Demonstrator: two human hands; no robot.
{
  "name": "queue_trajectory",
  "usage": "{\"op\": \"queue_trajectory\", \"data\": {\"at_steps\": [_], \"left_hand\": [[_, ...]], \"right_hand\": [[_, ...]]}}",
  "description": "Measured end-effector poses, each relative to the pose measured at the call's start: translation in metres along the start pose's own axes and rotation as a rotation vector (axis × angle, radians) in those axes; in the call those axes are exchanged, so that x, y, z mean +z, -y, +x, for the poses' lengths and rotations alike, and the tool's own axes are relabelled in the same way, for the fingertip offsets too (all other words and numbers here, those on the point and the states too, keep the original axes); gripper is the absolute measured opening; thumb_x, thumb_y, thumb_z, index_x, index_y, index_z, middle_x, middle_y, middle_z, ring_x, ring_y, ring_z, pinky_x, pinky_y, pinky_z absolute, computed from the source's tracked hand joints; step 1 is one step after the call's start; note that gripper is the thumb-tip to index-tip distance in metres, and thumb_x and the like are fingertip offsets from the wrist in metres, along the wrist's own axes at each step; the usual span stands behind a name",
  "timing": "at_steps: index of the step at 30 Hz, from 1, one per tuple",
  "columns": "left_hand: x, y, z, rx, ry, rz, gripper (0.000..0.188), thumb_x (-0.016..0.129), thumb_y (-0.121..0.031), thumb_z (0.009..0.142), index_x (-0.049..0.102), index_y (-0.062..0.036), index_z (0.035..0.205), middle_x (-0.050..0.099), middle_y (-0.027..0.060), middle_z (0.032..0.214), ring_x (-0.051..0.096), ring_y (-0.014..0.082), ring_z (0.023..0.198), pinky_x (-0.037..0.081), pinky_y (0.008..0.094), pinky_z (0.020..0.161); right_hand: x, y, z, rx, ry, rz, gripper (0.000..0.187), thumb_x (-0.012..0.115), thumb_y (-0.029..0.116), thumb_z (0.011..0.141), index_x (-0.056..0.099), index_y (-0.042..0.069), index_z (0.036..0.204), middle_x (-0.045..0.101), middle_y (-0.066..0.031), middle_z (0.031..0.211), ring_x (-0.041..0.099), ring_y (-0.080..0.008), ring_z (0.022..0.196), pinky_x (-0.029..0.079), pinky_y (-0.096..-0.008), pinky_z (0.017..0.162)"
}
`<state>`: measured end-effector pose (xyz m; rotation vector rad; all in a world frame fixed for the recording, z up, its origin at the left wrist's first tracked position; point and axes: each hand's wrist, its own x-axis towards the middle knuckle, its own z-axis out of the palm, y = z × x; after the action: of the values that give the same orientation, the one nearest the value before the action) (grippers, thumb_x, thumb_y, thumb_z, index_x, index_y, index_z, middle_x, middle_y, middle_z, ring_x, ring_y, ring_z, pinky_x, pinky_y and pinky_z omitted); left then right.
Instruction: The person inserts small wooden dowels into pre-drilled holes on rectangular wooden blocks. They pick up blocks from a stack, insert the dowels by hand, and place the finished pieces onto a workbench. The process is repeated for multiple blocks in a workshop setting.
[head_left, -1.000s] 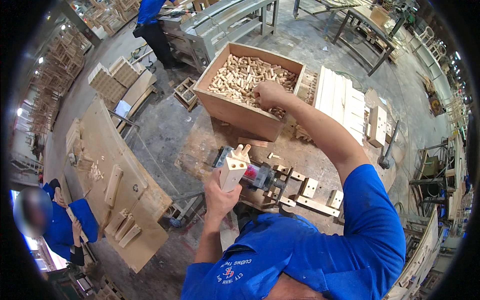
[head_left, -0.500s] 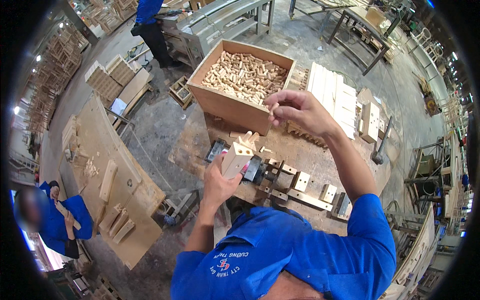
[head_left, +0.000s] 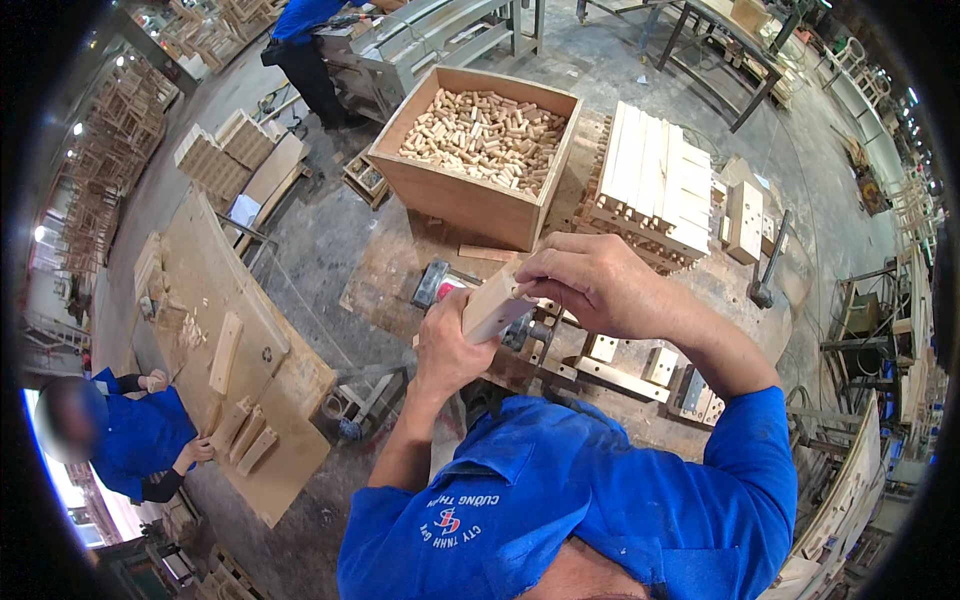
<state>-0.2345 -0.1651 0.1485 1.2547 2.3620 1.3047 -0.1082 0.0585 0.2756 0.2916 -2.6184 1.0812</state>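
My left hand (head_left: 447, 347) is wrapped round a pale wooden piece (head_left: 487, 312), held tilted above the workbench. At the upper end of that piece, my right hand (head_left: 605, 285) pinches a small wooden dowel (head_left: 519, 289). The fingers cover most of the dowel, so how deep it sits in the end cannot be seen. Just beyond my hands stands a brown wooden box (head_left: 455, 205) heaped with short dowels (head_left: 485, 140). Beneath my hands, a jig of drilled blocks and bars (head_left: 622, 377) lies on the bench (head_left: 385, 285), partly hidden by my right forearm.
Right of the box is a stack of pale wooden rails (head_left: 655, 185), with a metal lever (head_left: 770, 270) beyond it. At the left, a person in blue (head_left: 145, 435) works by a table (head_left: 285, 375) holding wooden pieces. Another person (head_left: 305, 60) stands at a far machine.
My right hand has come down and left from beside the box to the end of the wooden piece. The person at the left has lowered a hand to the table.
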Motion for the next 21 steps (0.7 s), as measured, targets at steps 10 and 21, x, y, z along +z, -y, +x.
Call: {"op": "queue_trajectory", "data": {"at_steps": [10,21], "left_hand": [[-0.002,0.002,-0.005,0.015,0.015,0.073,0.045,0.083,-0.008,0.073,0.065,-0.0047,0.115,0.074,0.0229,0.1,0.071,0.0494,0.095,0.057,0.0554,0.085],[0.0,0.008,-0.004,0.001,0.039,0.105,0.05,0.089,-0.014,0.073,0.067,-0.0019,0.116,0.073,0.0204,0.105,0.071,0.0458,0.099,0.054,0.0541,0.089]], "right_hand": [[0.001,0.004,0.0,0.001,0.106,-0.113,0.017,0.072,0.006,0.095,0.068,0.0,0.11,0.067,-0.0186,0.097,0.072,-0.0425,0.087,0.06,-0.0513,0.075],[0.014,-0.005,0.0,0.083,0.117,-0.07,0.015,0.073,0.006,0.094,0.067,0.002,0.107,0.068,-0.0187,0.096,0.072,-0.044,0.087,0.06,-0.0521,0.075]]}}
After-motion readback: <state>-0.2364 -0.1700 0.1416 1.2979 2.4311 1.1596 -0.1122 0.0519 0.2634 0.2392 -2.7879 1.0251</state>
